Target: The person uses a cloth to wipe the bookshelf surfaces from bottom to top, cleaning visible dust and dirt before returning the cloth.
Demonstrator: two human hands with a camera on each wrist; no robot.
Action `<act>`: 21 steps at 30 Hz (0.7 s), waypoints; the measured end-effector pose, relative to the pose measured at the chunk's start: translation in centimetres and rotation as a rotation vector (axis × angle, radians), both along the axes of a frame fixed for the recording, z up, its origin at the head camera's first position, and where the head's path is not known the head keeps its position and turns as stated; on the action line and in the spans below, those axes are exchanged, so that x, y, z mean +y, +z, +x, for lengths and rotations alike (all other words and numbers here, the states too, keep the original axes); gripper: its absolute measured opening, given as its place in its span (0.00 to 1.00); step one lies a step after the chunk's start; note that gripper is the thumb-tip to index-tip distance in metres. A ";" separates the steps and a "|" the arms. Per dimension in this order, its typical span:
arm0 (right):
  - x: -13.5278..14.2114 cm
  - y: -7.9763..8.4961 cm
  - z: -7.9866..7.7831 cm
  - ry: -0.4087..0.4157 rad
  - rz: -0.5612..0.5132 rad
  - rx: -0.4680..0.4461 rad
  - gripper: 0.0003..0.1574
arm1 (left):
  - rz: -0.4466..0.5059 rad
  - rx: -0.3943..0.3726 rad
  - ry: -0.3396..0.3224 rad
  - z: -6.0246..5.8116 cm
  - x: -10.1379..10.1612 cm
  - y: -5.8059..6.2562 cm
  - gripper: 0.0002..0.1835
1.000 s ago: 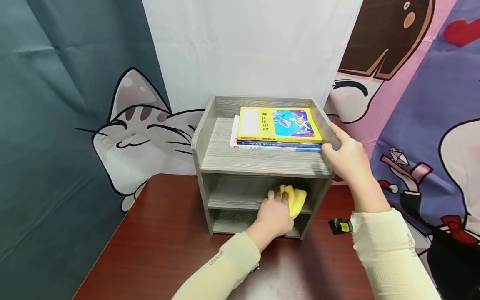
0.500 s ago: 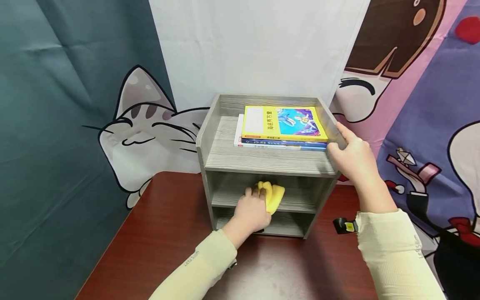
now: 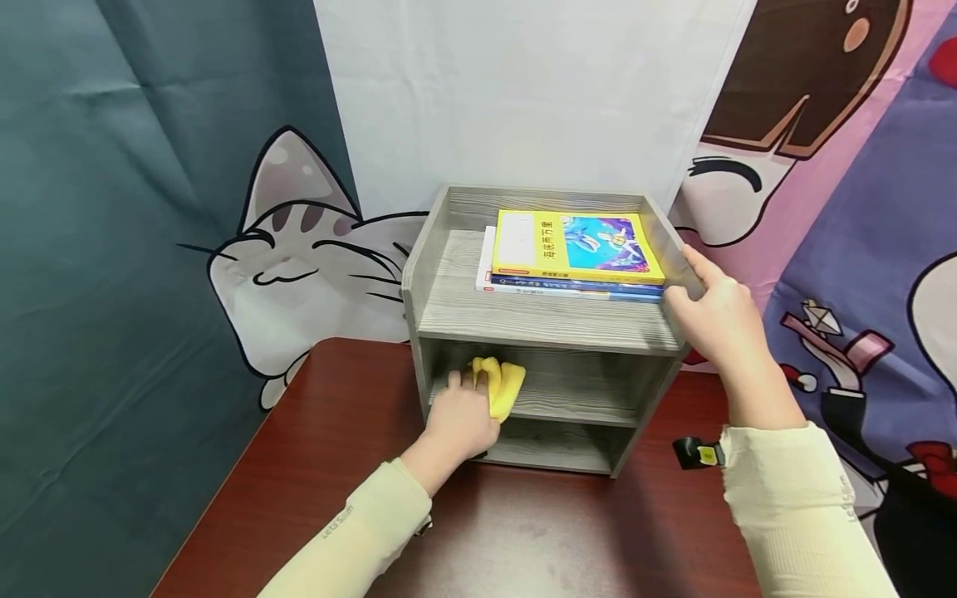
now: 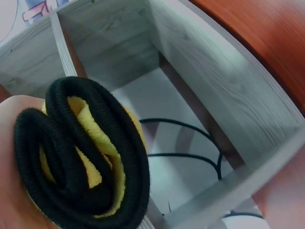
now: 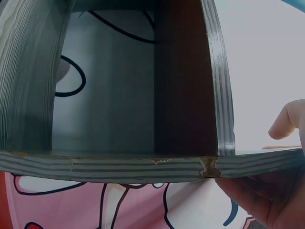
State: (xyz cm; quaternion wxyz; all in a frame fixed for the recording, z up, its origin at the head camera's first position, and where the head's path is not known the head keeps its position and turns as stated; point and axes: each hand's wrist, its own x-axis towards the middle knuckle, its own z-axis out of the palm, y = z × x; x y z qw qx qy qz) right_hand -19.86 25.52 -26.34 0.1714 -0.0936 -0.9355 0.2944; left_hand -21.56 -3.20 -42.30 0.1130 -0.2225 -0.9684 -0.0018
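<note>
A small grey wood-grain shelf unit [image 3: 549, 330] stands on the table. My left hand [image 3: 459, 422] grips a folded yellow cloth [image 3: 508, 390] at the left part of its middle shelf [image 3: 576, 400]. In the left wrist view, the cloth [image 4: 138, 176] shows black borders along its rolled folds. My right hand [image 3: 716, 320] holds the upper edge of the unit's right side panel [image 3: 658, 237]. Seen from the right wrist, the thumb [image 5: 286, 121] is inside the panel and the other fingers [image 5: 252, 195] are outside it.
Several stacked books [image 3: 571, 241], a yellow one uppermost, lie on the top shelf near my right hand. The dark red table [image 3: 329, 432] extends around the unit. Printed curtains [image 3: 523, 91] hang behind. Black cables [image 4: 183, 124] show through the unit's open back.
My left hand has slid leftward along the middle shelf with the yellow cloth, from its right part to its left. My right hand keeps its hold on the side panel.
</note>
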 end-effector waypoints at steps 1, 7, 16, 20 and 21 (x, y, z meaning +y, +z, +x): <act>0.0 0.0 0.0 0.000 -0.001 0.000 0.39 | -0.008 0.007 0.006 0.0 -0.2 0.0 0.40; 0.1 0.1 0.2 0.003 -0.003 0.003 0.39 | -0.081 0.094 0.030 0.0 -0.9 -0.1 0.40; 0.1 0.0 0.1 0.008 0.000 -0.015 0.40 | -0.228 0.102 0.077 0.4 -1.8 0.3 0.29; 0.0 0.1 0.0 0.008 -0.001 -0.016 0.40 | -0.215 0.104 0.069 0.6 -1.9 0.5 0.29; 0.0 0.1 0.1 0.006 -0.007 -0.018 0.40 | -0.207 0.113 0.065 0.6 -2.0 0.4 0.30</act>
